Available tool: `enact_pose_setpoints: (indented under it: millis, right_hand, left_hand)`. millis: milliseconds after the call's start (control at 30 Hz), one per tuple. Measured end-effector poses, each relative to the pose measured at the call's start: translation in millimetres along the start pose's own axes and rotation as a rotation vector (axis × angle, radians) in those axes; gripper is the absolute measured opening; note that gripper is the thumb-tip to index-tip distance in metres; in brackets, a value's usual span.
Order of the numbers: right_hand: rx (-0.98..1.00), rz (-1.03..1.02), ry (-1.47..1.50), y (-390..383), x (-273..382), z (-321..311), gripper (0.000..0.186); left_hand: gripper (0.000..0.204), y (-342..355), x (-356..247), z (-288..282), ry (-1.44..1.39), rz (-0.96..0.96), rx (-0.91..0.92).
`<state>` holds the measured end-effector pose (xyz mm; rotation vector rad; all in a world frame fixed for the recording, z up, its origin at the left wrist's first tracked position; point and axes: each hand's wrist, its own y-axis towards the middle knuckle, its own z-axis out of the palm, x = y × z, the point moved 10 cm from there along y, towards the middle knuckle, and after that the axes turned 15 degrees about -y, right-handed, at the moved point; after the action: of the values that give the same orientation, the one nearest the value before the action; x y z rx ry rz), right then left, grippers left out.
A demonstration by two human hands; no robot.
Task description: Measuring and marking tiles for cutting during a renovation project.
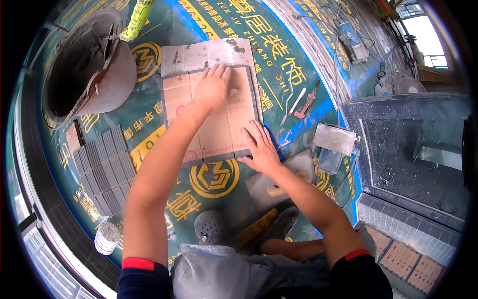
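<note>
A square, brown paper-faced sheet of grey mosaic tiles (pixel 219 127) lies in front of me, its dark tile edges showing around the paper. Flat on its upper middle rests my left hand (pixel 213 88), fingers stretched away from me. My right hand (pixel 262 150) touches the sheet's lower right edge with its fingers spread. Neither hand grips anything that I can see. A white textured sheet (pixel 181 56) with grey smears sticks out from under the far side of the mosaic sheet.
Left stand a mortar-caked bucket (pixel 112 82) and grey tile strips (pixel 104 167); a plastic bottle (pixel 106 238) is nearer. To the right lie a red-handled cutter (pixel 307 102), a flat metal plate (pixel 334 138) and a power tool (pixel 352 42). A dark glazed door (pixel 408 149) borders the right side.
</note>
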<state>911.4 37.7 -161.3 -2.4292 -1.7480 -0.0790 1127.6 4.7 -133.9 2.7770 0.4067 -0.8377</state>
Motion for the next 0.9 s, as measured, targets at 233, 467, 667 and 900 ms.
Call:
enact_pose_setpoints:
  millis: [233,467,667,900]
  right_hand:
    - [-0.073,0.052,0.040,-8,-5,1,0.097]
    - [-0.101,0.087,0.060,-13,-7,1,0.099]
    - [-0.118,0.119,0.070,-23,-14,4,0.103]
    - [-0.079,0.322,0.067,-36,-27,16,0.108]
  left_hand:
    - [0.102,31,28,40,0.019,-0.240,0.063]
    - [0.097,30,24,36,-0.041,-0.161,-0.002]
    - [0.095,21,18,33,-0.126,-0.110,-0.070]
    - [0.094,12,12,34,-0.079,0.018,-0.114]
